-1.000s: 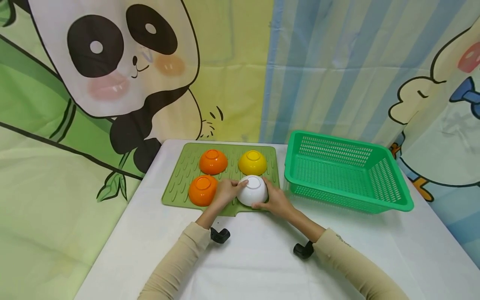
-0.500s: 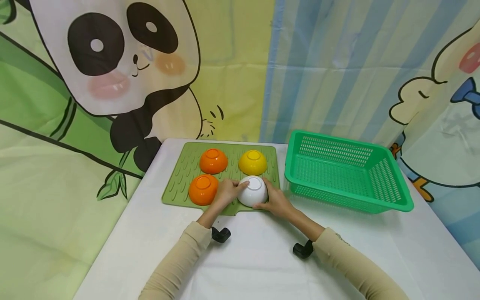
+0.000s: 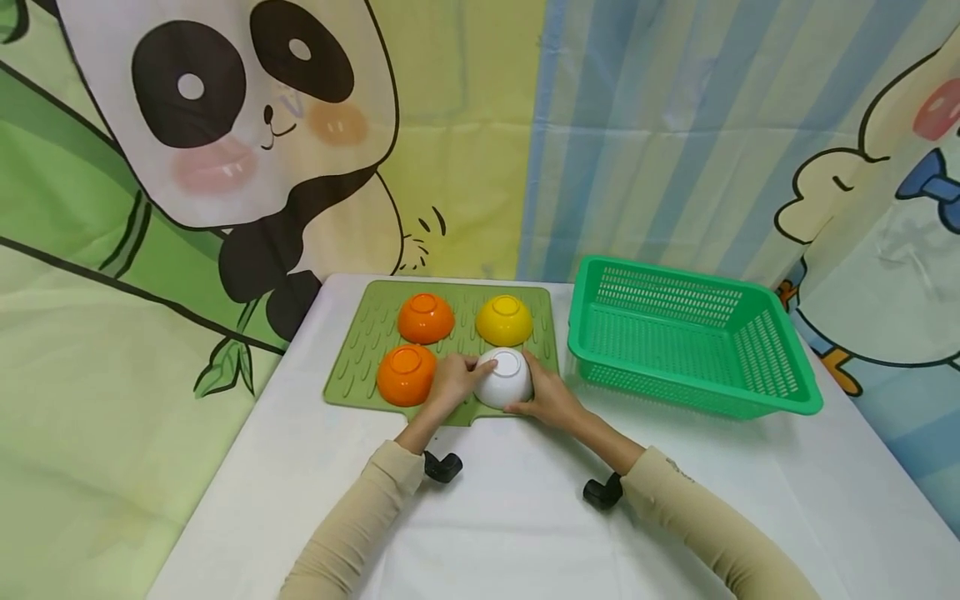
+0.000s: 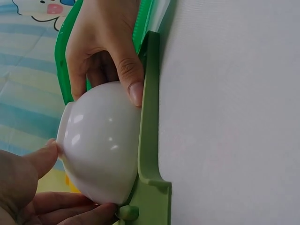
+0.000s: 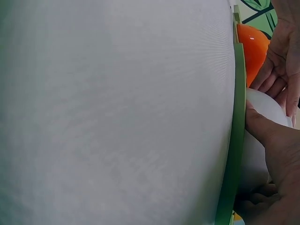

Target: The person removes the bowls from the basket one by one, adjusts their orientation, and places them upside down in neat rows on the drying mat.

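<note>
A white bowl rests upside down on the green drying mat, its base ring facing up. My left hand holds its left side, with the thumb on the base and the fingers down along the wall, as the left wrist view also shows. From the right, my right hand grips the same bowl. Its thumb sits low by the mat's front edge, and the other fingers reach round the far side. Close to my left hand stands an upturned orange bowl.
Behind these are a second orange bowl and a yellow bowl, both upside down on the mat. A green plastic basket stands to the right on the white table. A printed curtain hangs behind the table.
</note>
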`<state>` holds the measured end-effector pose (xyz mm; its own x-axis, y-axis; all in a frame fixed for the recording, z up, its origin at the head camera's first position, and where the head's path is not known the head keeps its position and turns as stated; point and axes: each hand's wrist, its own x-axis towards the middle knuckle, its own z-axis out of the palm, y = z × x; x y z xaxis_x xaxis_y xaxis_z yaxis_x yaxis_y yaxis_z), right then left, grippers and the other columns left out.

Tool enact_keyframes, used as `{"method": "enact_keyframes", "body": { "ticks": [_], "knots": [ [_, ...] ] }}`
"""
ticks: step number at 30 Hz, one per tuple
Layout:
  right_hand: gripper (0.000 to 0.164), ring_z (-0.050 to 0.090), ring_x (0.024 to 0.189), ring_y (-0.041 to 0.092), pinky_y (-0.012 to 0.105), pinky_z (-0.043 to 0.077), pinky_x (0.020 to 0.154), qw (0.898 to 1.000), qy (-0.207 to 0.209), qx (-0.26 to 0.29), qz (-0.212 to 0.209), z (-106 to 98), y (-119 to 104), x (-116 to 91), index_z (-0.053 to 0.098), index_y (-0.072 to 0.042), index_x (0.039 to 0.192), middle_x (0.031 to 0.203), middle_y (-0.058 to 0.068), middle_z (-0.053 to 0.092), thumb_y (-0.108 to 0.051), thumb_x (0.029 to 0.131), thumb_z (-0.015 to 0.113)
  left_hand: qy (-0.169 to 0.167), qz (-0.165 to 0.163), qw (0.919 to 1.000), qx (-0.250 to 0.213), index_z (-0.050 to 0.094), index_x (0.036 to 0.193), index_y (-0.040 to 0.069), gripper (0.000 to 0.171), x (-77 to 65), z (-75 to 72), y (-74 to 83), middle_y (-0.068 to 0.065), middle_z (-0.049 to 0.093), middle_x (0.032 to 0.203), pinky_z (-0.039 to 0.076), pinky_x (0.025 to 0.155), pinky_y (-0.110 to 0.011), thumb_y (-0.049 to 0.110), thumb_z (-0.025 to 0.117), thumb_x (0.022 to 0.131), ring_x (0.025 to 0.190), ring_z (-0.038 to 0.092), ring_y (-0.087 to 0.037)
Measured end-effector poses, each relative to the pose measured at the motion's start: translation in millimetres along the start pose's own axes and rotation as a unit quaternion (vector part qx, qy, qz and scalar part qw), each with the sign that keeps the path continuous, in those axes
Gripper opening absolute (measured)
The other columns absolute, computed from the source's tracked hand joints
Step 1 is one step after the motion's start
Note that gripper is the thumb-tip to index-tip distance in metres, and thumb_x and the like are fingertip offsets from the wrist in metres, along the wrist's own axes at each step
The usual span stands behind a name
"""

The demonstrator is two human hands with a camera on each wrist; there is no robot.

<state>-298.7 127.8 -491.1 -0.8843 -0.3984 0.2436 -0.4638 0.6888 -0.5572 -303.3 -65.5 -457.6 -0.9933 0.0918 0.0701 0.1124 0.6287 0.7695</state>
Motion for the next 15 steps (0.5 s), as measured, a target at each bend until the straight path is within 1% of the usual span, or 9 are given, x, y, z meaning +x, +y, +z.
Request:
{"method": "enact_keyframes", "body": {
  "ticks": [3,6,8,10,12,15],
  "knots": [
    [0.102,0.054,0.109,0.035,0.047,0.048,0.087,1.0,-0.01,-0.004,0.004,-0.6,1.8,0.0,0.023,0.007,0.141,0.126,0.027,0.049,-0.034,0.068,0.082,-0.001,-0.006,1.0,-0.001,0.074,0.089,0.003,0.039,1.5,2.3,-0.2,-0.002,0.051,0.055,0.025,0.041,-0.021,0.041,0.064,0.085,0.048,0.041,-0.011],
    [0.104,0.053,0.111,0.035,0.047,0.047,0.089,1.0,-0.02,-0.008,0.007,-0.4,1.0,-0.8,0.019,0.007,0.143,0.128,0.027,0.048,-0.034,0.069,0.081,-0.001,-0.009,1.0,-0.003,0.073,0.092,0.003,0.039,2.1,3.2,-0.9,-0.004,0.058,0.061,0.029,0.042,-0.021,0.041,0.065,0.085,0.051,0.044,-0.012],
    [0.105,0.052,0.113,0.036,0.047,0.046,0.09,1.0,-0.024,-0.007,0.01,0.2,-0.7,-1.5,0.018,0.007,0.143,0.129,0.028,0.046,-0.033,0.069,0.081,0.001,-0.01,0.9999,-0.004,0.073,0.096,0.002,0.04,1.8,2.9,-1.3,-0.007,0.065,0.071,0.034,0.044,-0.021,0.04,0.066,0.084,0.055,0.048,-0.013],
    [0.106,0.05,0.114,0.036,0.047,0.045,0.091,1.0,-0.028,-0.008,0.013,0.6,-2.9,-2.4,0.016,0.009,0.143,0.131,0.029,0.044,-0.031,0.07,0.081,0.005,-0.006,1.0,-0.002,0.071,0.1,0.002,0.041,1.5,2.4,-1.5,-0.01,0.068,0.083,0.042,0.048,-0.022,0.039,0.067,0.083,0.062,0.055,-0.015],
    [0.107,0.048,0.117,0.037,0.047,0.044,0.093,0.999,-0.033,-0.006,0.018,0.3,-4.7,-3.0,0.013,0.01,0.143,0.134,0.03,0.04,-0.03,0.071,0.081,0.01,0.0,0.9999,0.005,0.069,0.106,0.001,0.043,1.4,2.2,-1.2,-0.013,0.069,0.091,0.05,0.055,-0.026,0.038,0.068,0.083,0.071,0.061,-0.018],
    [0.111,0.045,0.12,0.038,0.047,0.042,0.095,0.999,-0.044,0.001,0.027,-2.4,-7.1,-2.4,0.006,0.011,0.143,0.137,0.032,0.035,-0.03,0.072,0.08,0.014,0.0,0.9994,0.031,0.066,0.113,0.001,0.049,1.5,0.1,0.6,-0.015,0.068,0.097,0.055,0.063,-0.032,0.04,0.068,0.082,0.082,0.064,-0.024]
  ]
}}
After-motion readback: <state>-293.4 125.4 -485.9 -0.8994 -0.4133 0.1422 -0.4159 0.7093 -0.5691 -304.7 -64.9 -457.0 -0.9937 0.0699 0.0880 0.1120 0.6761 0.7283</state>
